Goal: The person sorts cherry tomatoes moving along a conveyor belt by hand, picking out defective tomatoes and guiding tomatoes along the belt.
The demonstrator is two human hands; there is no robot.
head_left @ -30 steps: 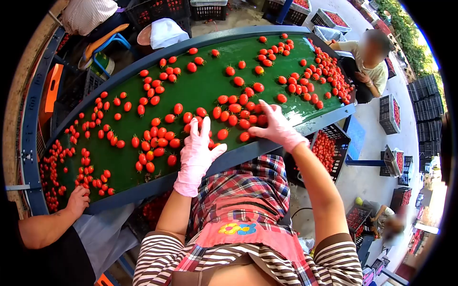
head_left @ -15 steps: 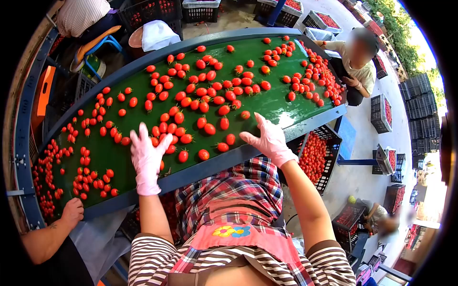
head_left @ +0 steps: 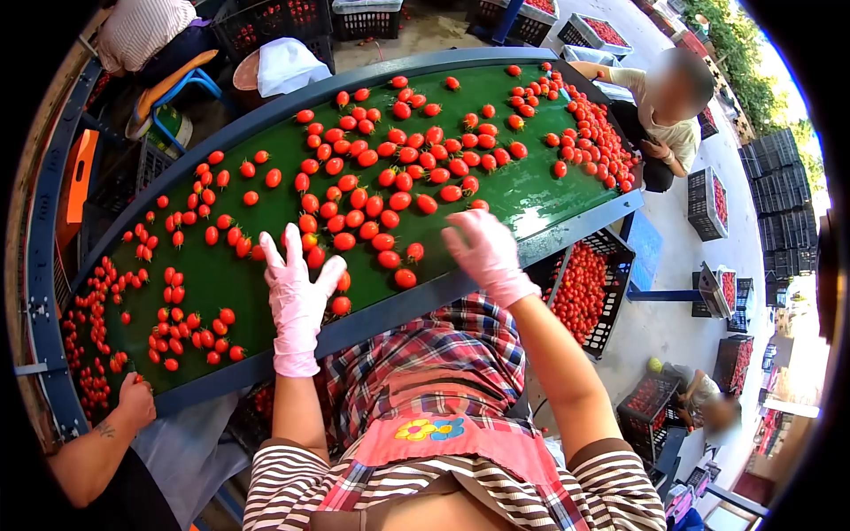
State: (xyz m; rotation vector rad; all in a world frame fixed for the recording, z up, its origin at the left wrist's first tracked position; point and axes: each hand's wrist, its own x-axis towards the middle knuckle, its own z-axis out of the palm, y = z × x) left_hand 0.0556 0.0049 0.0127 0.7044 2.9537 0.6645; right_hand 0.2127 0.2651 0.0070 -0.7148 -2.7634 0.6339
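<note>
Many small red tomatoes (head_left: pixel 403 199) lie scattered over a green belt (head_left: pixel 257 310) with raised blue-grey edges. My left hand (head_left: pixel 297 296), in a pale pink glove, is over the near part of the belt with its fingers spread, just beside several tomatoes; nothing is held in it. To the right, my right hand (head_left: pixel 487 252), gloved alike, hovers near the belt's front edge. Its fingers are bent but apart, close to the tomatoes at the middle, and no tomato shows in it. A dense group of tomatoes (head_left: pixel 598 142) sits at the belt's far right end.
Below the belt's right end stands a black crate (head_left: pixel 611 310) full of tomatoes. A co-worker's hand (head_left: pixel 135 400) is at the lower left edge of the belt. Another person (head_left: pixel 677 111) sits at the right end. Stacked black crates (head_left: pixel 779 203) stand farther right.
My left hand went left from the tomato cluster, then slightly right again. My right hand has shifted a little left. Tomatoes on the belt have moved rightward, and the co-worker's hand is slightly lower.
</note>
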